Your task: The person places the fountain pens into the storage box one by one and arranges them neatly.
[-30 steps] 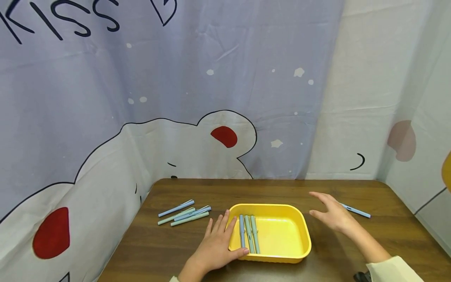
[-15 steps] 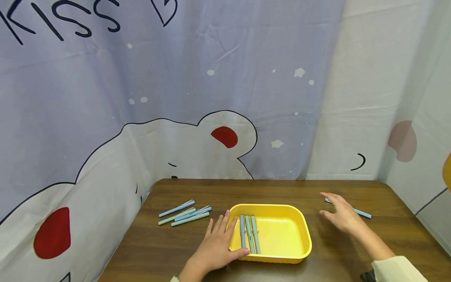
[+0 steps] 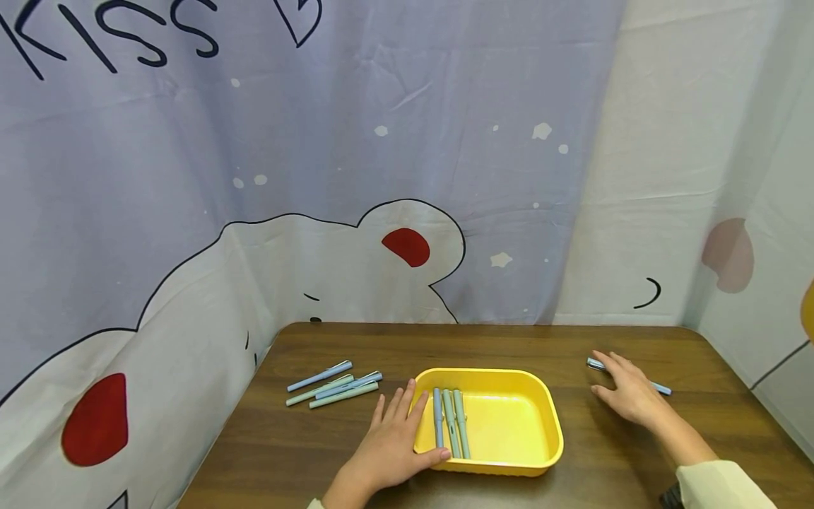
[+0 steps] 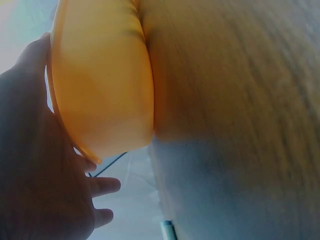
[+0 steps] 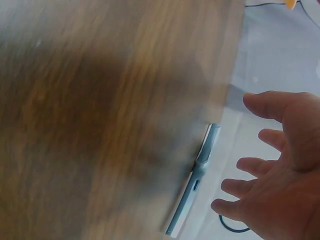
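My left hand (image 3: 393, 447) rests on the left side of a yellow tray (image 3: 515, 428), fingers spread and nearly straight, thumb over the front rim. Inside the tray, along its left wall, lie a blue pen (image 3: 438, 418) and two green pens (image 3: 450, 424) side by side. Over at the right, my right hand (image 3: 629, 397) hovers above a lone blue pen (image 3: 662, 388), covering its middle in the head view. In the right wrist view a gap shows between that pen (image 5: 194, 184) and the loosely spread fingers; nothing is held.
Left of the tray, several blue and green pens (image 3: 343, 394) lie in a loose pile on the brown wooden table (image 3: 286, 452). A printed curtain (image 3: 394, 141) hangs behind the table's back edge and along its sides.
My right hand has moved right and lowered toward the lone blue pen, whose clip end now shows left of the fingers. The left hand and the tray have stayed put.
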Demonstrator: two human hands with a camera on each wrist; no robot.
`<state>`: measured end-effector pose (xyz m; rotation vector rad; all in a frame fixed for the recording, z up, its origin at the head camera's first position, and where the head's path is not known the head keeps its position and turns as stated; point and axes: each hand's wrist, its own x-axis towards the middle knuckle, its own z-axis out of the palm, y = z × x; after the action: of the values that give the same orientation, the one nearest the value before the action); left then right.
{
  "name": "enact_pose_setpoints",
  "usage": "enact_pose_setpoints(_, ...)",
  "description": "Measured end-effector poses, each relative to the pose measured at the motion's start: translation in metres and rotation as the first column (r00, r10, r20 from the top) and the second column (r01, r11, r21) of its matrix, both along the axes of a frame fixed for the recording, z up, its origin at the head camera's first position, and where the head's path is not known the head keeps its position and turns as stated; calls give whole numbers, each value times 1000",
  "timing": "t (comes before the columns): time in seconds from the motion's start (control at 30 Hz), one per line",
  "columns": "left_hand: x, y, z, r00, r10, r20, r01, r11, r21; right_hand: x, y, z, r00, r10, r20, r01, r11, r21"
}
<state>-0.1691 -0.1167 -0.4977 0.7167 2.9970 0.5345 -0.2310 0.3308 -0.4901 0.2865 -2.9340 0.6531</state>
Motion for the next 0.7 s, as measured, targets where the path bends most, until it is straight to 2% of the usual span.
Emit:
enact_pose_setpoints(0.47,-1,0,1,1000,-2,-8,2,1000,-2,-9,22,-11,995,-63,82,59,997,52)
enact_pose_setpoints(0.7,0,0,2,1000,3,-3,-3,1000,-4,-14,28,-14,993,-72,94,65,995,72)
